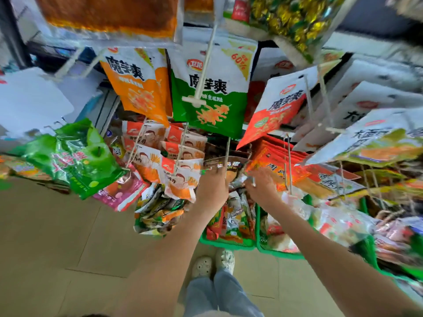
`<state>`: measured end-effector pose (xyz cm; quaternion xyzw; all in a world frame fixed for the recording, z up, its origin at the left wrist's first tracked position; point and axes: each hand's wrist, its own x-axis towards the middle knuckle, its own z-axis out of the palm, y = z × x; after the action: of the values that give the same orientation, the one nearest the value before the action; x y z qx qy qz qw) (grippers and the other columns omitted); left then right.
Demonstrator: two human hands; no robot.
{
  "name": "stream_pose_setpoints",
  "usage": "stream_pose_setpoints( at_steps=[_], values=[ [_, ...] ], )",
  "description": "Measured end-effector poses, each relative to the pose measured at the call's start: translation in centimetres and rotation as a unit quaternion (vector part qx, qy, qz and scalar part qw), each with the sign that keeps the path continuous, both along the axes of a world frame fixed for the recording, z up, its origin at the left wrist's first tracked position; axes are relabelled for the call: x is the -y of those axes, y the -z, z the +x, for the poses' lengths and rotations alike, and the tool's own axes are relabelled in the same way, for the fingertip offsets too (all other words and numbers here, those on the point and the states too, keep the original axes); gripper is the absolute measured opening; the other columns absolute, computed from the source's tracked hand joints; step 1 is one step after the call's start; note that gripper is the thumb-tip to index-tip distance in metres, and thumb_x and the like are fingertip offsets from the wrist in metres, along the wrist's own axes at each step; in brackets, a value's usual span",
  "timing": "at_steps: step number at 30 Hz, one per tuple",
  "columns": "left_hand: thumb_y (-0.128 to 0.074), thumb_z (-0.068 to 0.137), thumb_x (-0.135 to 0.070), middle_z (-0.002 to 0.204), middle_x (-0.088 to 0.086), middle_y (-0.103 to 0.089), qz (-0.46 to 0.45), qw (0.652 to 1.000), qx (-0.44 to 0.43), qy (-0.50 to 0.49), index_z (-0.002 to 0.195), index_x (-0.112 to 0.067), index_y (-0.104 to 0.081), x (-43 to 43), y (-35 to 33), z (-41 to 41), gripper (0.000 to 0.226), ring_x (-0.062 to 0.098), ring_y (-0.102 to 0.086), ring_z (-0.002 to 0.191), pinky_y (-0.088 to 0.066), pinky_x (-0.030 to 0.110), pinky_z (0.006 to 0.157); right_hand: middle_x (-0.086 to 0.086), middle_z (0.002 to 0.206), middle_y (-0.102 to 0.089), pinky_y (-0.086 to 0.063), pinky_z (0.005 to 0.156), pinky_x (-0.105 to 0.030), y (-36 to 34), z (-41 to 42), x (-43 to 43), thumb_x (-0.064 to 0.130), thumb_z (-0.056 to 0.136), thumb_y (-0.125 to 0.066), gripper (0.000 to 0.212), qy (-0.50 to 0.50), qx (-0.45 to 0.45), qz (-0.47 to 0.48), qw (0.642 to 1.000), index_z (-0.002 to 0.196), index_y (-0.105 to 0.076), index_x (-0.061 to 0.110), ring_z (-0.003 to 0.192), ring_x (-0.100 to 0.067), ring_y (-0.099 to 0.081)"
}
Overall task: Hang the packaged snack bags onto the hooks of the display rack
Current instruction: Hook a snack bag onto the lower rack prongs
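Observation:
Both my hands reach up to a dark brown snack bag (231, 167) at the tip of a white rack hook (227, 148) in the middle of the display. My left hand (212, 186) grips the bag's left side, fingers curled at its top edge. My right hand (261, 184) pinches its right edge, beside a stack of orange-red bags (274, 161). The bag's lower part is hidden behind my hands. Whether the hook passes through the bag's hole is not visible.
Orange (137, 88) and green (210, 92) konjac bags hang above, a red-white one (274, 113) to the right. A green bag (75, 156) juts out at left. Green baskets (229, 241) of loose snacks sit below. Tan floor lies at lower left.

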<state>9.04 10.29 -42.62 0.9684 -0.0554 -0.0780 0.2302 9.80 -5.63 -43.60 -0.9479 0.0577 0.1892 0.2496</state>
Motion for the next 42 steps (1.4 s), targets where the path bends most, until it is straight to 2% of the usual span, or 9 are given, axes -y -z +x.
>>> stream_pose_setpoints(
  at_steps=[5,8,12,17,23,27,30,33,42],
  values=[
    [-0.042,0.096,-0.013,0.116,0.009,-0.055,-0.036,0.997,0.006,0.073,0.127,-0.007,-0.048,4.7,-2.7,-4.7,0.032,0.026,-0.052,0.109,-0.046,0.038,0.092,-0.01,0.124,-0.055,-0.044,0.096,-0.044,-3.2,-5.2,3.4,0.01,0.089,-0.053,0.033,0.025,-0.008,0.033,0.999,0.121,-0.056,0.012,0.114,-0.029,-0.05],
    [-0.043,0.095,-0.012,0.127,0.011,-0.051,-0.03,0.99,-0.019,0.139,0.132,-0.007,-0.044,8.2,-4.1,-6.6,0.037,0.028,-0.051,0.112,-0.048,0.039,0.089,-0.013,0.123,-0.056,-0.045,0.092,-0.034,-4.5,-8.1,6.9,0.006,0.088,-0.055,0.032,0.072,-0.019,0.061,0.995,0.12,-0.057,0.009,0.106,-0.026,-0.054],
    [-0.044,0.095,-0.016,0.111,0.01,-0.055,-0.001,0.971,-0.057,0.231,0.125,-0.01,-0.046,14.4,-5.4,-8.4,0.03,0.03,-0.057,0.098,-0.049,0.038,0.072,0.0,0.112,-0.058,-0.032,0.083,-0.015,-6.2,-12.8,13.4,0.006,0.091,-0.053,0.031,0.103,-0.025,0.081,0.991,0.122,-0.055,0.004,0.109,-0.02,-0.051],
    [-0.041,0.094,-0.016,0.114,0.009,-0.055,0.017,0.947,-0.068,0.313,0.125,-0.012,-0.047,25.5,-5.6,-12.6,0.031,0.033,-0.057,0.1,-0.049,0.039,0.076,-0.009,0.12,-0.059,-0.04,0.088,-0.027,-7.0,-20.4,24.4,0.015,0.088,-0.058,0.03,0.185,-0.035,0.072,0.979,0.117,-0.059,0.009,0.107,-0.023,-0.056],
    [-0.042,0.094,-0.018,0.115,0.012,-0.055,0.037,0.922,-0.086,0.376,0.115,-0.009,-0.051,42.2,-4.0,-21.1,0.024,0.033,-0.055,0.103,-0.041,0.036,0.073,-0.008,0.116,-0.061,-0.035,0.076,-0.017,-5.9,-31.9,39.5,0.014,0.087,-0.058,0.03,0.303,-0.024,0.081,0.949,0.116,-0.06,0.008,0.104,-0.021,-0.056],
    [-0.045,0.092,-0.021,0.109,0.014,-0.058,0.037,0.91,-0.098,0.401,0.107,-0.011,-0.054,52.4,-2.7,-26.2,0.02,0.034,-0.056,0.101,-0.043,0.037,0.075,-0.008,0.121,-0.059,-0.041,0.09,-0.027,-4.7,-38.9,48.8,0.024,0.09,-0.054,0.034,0.353,-0.041,0.087,0.93,0.123,-0.054,0.012,0.112,-0.024,-0.055],
    [-0.047,0.092,-0.022,0.106,0.014,-0.06,0.036,0.898,-0.095,0.427,0.111,-0.011,-0.054,58.7,-2.1,-28.7,0.023,0.033,-0.057,0.099,-0.044,0.037,0.077,-0.011,0.118,-0.061,-0.039,0.09,-0.028,-3.6,-42.9,54.7,0.015,0.086,-0.057,0.033,0.392,-0.044,0.066,0.916,0.118,-0.059,0.006,0.112,-0.025,-0.055],
    [-0.046,0.093,-0.021,0.115,0.011,-0.056,0.043,0.887,-0.119,0.444,0.117,-0.009,-0.053,64.1,-0.9,-29.5,0.027,0.029,-0.054,0.107,-0.042,0.035,0.087,-0.013,0.116,-0.062,-0.04,0.088,-0.028,-1.0,-45.2,60.3,0.008,0.076,-0.063,0.041,0.428,-0.057,0.075,0.899,0.117,-0.061,0.006,0.11,-0.027,-0.056],
    [-0.045,0.094,-0.026,0.126,0.009,-0.053,0.128,0.843,-0.184,0.488,0.127,-0.015,-0.047,84.0,9.0,-28.7,0.035,0.028,-0.051,0.115,-0.042,0.037,0.092,-0.018,0.12,-0.056,-0.034,0.087,-0.026,8.2,-46.9,76.9,0.004,0.08,-0.06,0.047,0.524,-0.101,0.093,0.841,0.126,-0.049,0.0,0.111,-0.029,-0.053]
  ],
)
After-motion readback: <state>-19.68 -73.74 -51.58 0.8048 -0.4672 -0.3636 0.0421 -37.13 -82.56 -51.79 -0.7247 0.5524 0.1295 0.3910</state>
